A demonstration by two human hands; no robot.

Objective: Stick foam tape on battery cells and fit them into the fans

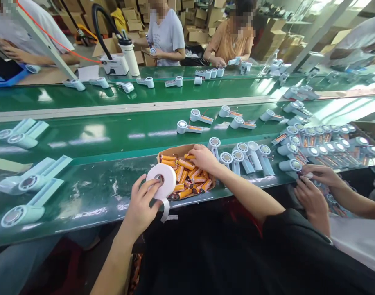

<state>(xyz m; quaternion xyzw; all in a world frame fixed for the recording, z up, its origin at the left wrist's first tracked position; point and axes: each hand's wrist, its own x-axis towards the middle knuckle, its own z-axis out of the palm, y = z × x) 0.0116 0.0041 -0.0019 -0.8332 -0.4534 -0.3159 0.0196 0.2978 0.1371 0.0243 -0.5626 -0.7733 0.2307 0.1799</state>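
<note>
My left hand (141, 207) grips a roll of white double-sided-looking tape (169, 176), with fingers in its core and the thumb at its lower edge. A loose tape end (166, 211) hangs below the roll. Over the far side of a cardboard box (178, 150), my right hand (204, 159) pinches an orange battery (189, 156); its fingertips are partly hidden. Many more orange cylindrical batteries (187, 176) lie jumbled in the box. Just right of it stand several pale-blue handheld fan bodies (242, 155) with round heads.
More fan bodies (37, 180) lie at the left, on the green conveyor belt (129, 131) and in rows (325, 139) at the right. A co-worker's hands (313, 192) handle a fan body close on my right. Other people work across the line behind a pale divider rail (144, 107).
</note>
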